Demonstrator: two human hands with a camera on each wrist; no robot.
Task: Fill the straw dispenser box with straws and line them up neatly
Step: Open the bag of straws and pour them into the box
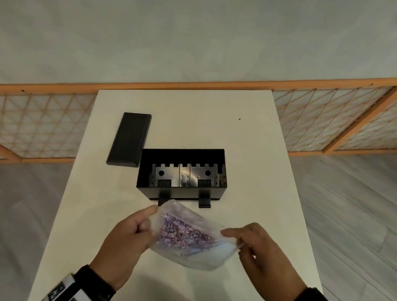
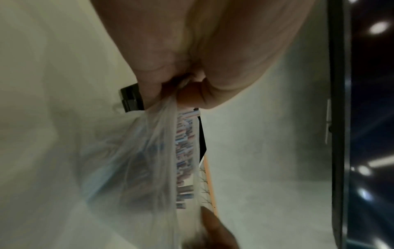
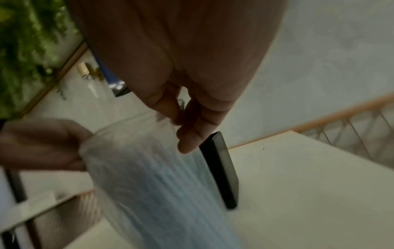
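Observation:
A clear plastic bag [image 1: 187, 240] full of straws [image 1: 180, 233], seen end-on as purple tips, hangs above the near part of the white table [image 1: 255, 158]. My left hand [image 1: 129, 237] pinches the bag's left rim and my right hand [image 1: 259, 256] pinches its right rim, holding the mouth wide. Just beyond the bag stands the black straw dispenser box [image 1: 183, 171], open on top, with a metal mechanism and no straws inside. The left wrist view shows the bag [image 2: 153, 151] and straw tips [image 2: 184, 151] under my curled fingers [image 2: 162, 80]. My right fingers [image 3: 192, 121] pinch the bag [image 3: 149, 168].
The box's black lid [image 1: 130, 139] lies flat on the table, left of and behind the box. Wooden lattice screens [image 1: 350, 115] run along the floor beyond the table's far edge. The table's right half is bare.

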